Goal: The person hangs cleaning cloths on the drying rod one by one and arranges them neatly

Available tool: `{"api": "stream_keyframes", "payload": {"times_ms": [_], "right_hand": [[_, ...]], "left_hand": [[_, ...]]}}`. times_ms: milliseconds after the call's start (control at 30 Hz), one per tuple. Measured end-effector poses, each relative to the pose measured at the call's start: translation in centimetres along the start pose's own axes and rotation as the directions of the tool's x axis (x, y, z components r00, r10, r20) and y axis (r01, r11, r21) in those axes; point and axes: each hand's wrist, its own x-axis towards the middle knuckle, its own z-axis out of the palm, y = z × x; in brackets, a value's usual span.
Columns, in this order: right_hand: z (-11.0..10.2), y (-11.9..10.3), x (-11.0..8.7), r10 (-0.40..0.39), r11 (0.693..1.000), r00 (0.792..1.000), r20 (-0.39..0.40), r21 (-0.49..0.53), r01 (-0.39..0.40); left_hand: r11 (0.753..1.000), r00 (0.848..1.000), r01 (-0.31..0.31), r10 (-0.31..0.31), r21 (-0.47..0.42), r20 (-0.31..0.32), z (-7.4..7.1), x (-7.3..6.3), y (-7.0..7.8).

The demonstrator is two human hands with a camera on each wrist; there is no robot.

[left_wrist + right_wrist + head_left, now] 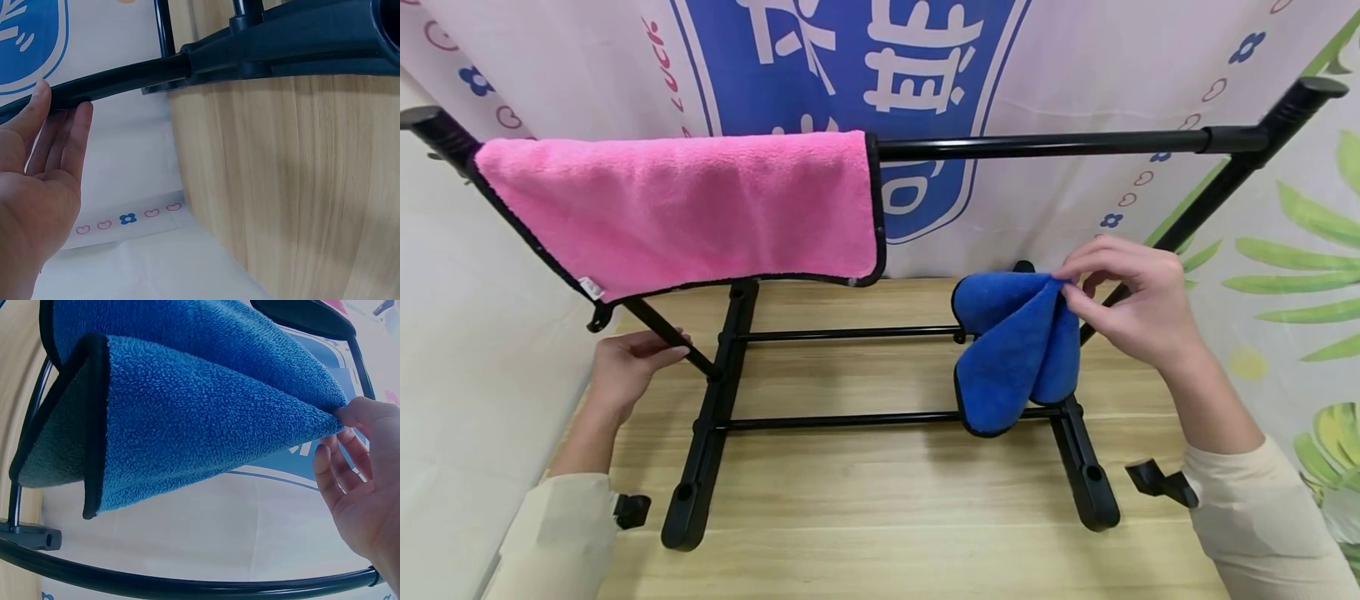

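My right hand (pixel 1138 292) pinches a blue towel (pixel 1007 350) with black edging between thumb and fingertips. From that pinch the towel hangs in loose folds, overlapping the rack's lower rails in the head view. The right wrist view shows the pinched corner of the blue towel (pixel 206 419) drawn to a point. My left hand (pixel 632 367) grips the slanted left post of a black metal rack (pixel 658 321), thumb on one side and fingertips on the other, as the left wrist view of the hand (pixel 47 150) shows. A pink towel (pixel 700 208) drapes over the left half of the top bar.
The rack's bare top bar (pixel 1037 146) runs right to a capped post (pixel 1307 92). Its feet (pixel 688 500) stand on a wood-grain table (pixel 880 500). Behind hangs a white curtain (pixel 1075 83) with a blue printed sign. Small black hooks jut from the lower left post and lower rail.
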Motion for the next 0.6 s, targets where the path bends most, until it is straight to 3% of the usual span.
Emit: {"api": "stream_keyframes", "payload": {"times_ms": [300,600], "right_hand": [[-0.2,-0.4,0.8,-0.018,0.999,0.998,-0.06,0.037,0.02],[-0.3,-1.1,1.8,-0.01,0.996,0.989,-0.147,0.086,0.023]], "left_hand": [[0.994,0.999,0.041,-0.044,-0.097,-0.028,0.2,-0.4,0.2],[0.967,0.996,0.008,-0.029,-0.253,-0.079,1.2,-0.9,0.4]]}}
